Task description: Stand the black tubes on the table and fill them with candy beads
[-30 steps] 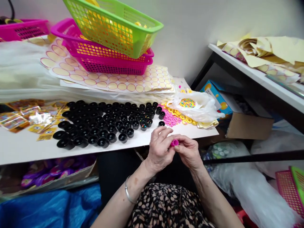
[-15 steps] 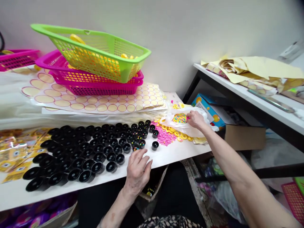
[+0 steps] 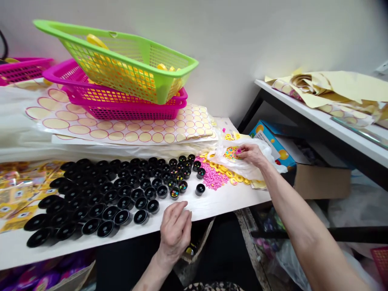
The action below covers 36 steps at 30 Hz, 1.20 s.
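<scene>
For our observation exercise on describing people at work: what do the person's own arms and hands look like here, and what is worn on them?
Both forearms are bare, with no sleeves, gloves or watch showing. The left hand and right hand show no rings that can be made out. A dark patterned garment with pale specks peeks in at the bottom edge.

A green basket (image 3: 121,64) sits tilted atop a pink basket (image 3: 121,103) on sheets of round stickers (image 3: 121,131). Crumpled yellow paper (image 3: 330,91) covers a side shelf (image 3: 321,119), above a cardboard box (image 3: 321,182) and a blue carton (image 3: 271,139).
</scene>
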Tool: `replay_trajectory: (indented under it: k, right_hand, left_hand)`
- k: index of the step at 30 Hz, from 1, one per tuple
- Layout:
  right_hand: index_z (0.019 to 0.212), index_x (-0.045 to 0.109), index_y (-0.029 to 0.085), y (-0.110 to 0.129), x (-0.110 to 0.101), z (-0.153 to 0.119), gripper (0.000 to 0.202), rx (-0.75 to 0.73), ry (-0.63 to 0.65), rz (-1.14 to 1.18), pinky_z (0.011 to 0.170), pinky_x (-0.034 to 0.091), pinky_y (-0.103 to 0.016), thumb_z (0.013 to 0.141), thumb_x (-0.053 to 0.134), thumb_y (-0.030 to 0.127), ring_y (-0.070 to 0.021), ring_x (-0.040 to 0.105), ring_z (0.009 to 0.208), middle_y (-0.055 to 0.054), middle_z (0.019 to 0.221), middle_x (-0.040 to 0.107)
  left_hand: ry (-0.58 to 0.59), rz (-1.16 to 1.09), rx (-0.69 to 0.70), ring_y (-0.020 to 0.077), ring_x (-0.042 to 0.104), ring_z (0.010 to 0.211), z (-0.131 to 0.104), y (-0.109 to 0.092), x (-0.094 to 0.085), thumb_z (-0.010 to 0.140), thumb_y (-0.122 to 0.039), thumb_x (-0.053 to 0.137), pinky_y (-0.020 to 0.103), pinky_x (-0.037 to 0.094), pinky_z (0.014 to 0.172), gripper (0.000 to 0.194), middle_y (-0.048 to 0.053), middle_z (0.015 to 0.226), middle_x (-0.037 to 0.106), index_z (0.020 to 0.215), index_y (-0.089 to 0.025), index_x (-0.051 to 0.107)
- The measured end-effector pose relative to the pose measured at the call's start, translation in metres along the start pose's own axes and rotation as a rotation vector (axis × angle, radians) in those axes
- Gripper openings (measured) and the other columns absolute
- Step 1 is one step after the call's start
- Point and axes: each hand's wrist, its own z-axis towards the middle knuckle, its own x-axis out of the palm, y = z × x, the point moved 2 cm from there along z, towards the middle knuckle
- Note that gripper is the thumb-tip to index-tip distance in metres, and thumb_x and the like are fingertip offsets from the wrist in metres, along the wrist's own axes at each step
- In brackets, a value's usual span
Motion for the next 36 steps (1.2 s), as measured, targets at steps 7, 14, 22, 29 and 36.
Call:
replay_trajectory:
  k: [7,14,22,29,36]
  right_hand:
    - [0.085,0.066,0.013,0.006,0.009,-0.018,0.035,-0.062,-0.077,0.067,0.068,0.047,-0.031,0.063,0.065,0.041,-0.0192,0.061,0.077,-0.006,0.083,0.067]
    - [0.055,0.060,0.016,0.012,0.010,0.001,0.004,0.053,-0.056,-0.196,0.081,0.039,-0.036,0.057,0.062,0.014,-0.0303,0.057,0.099,-0.012,0.078,0.066]
    - [0.062,0.065,0.016,0.004,0.010,0.007,0.013,0.024,-0.033,0.022,0.064,0.043,-0.031,0.054,0.067,0.025,-0.0210,0.058,0.069,-0.003,0.062,0.062]
    - [0.073,0.066,0.017,0.036,0.018,-0.028,0.030,-0.038,-0.088,0.430,0.062,0.049,-0.031,0.052,0.076,0.036,-0.0177,0.061,0.068,-0.004,0.074,0.067]
    - [0.076,0.070,0.018,0.139,0.078,-0.076,0.021,-0.130,0.360,0.668,0.067,0.048,-0.029,0.058,0.079,0.024,-0.0154,0.060,0.071,-0.002,0.076,0.066]
  left_hand:
    - [-0.044,0.000,0.017,0.0257,0.058,0.094,-0.011,-0.001,-0.001,0.070,0.001,0.060,0.042,0.054,0.074,0.031,0.011,0.098,0.066,0.095,-0.018,0.060]
    - [-0.063,0.047,0.034,0.0251,0.059,0.092,-0.018,0.007,-0.005,0.073,-0.002,0.058,0.041,0.054,0.073,0.028,0.011,0.096,0.067,0.095,-0.019,0.060]
    - [-0.082,0.046,0.046,0.0251,0.058,0.092,-0.021,0.011,-0.003,0.071,0.003,0.059,0.042,0.053,0.073,0.028,0.014,0.097,0.066,0.094,-0.014,0.060]
    - [-0.090,0.042,0.023,0.0247,0.057,0.092,-0.021,0.007,-0.003,0.071,0.002,0.059,0.041,0.052,0.073,0.027,0.013,0.096,0.066,0.093,-0.014,0.060]
    - [-0.131,0.255,-0.014,0.0214,0.056,0.081,-0.019,0.007,-0.016,0.071,-0.002,0.058,0.036,0.049,0.067,0.023,0.011,0.093,0.068,0.090,-0.015,0.060]
